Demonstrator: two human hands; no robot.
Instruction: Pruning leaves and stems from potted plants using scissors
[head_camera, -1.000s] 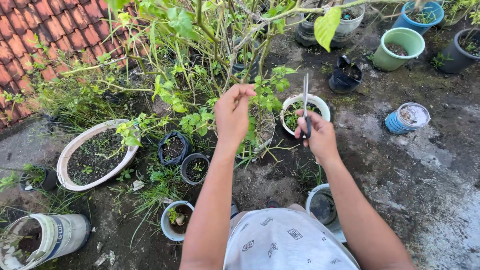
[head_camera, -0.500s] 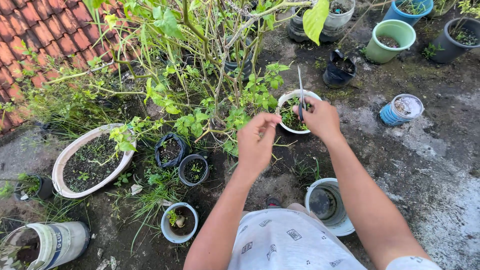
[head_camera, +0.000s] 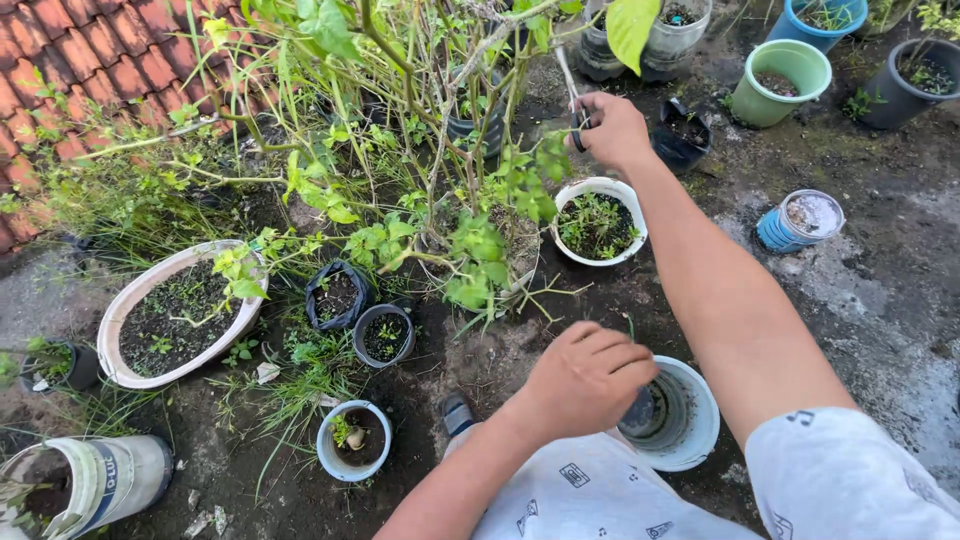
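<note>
While reaching into shrub (head_camera: 430, 150) — right hand (head_camera: 612, 130) gripping scissors (head_camera: 574, 95), pruning stems; left hand (head_camera: 585, 380) clenched over bucket (head_camera: 690, 425). Next cut probably needs blades around stem.

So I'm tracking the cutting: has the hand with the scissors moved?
Yes. The right hand with the scissors moved from the white pot rim up into the branches.

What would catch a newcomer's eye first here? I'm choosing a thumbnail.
The leafy green shrub fills the upper middle, with the right hand reaching into its branches holding scissors. Below, the left hand hangs curled over a white bucket near the person's knees. Left of the shrub lies a wide oval planter of dark soil.
</note>
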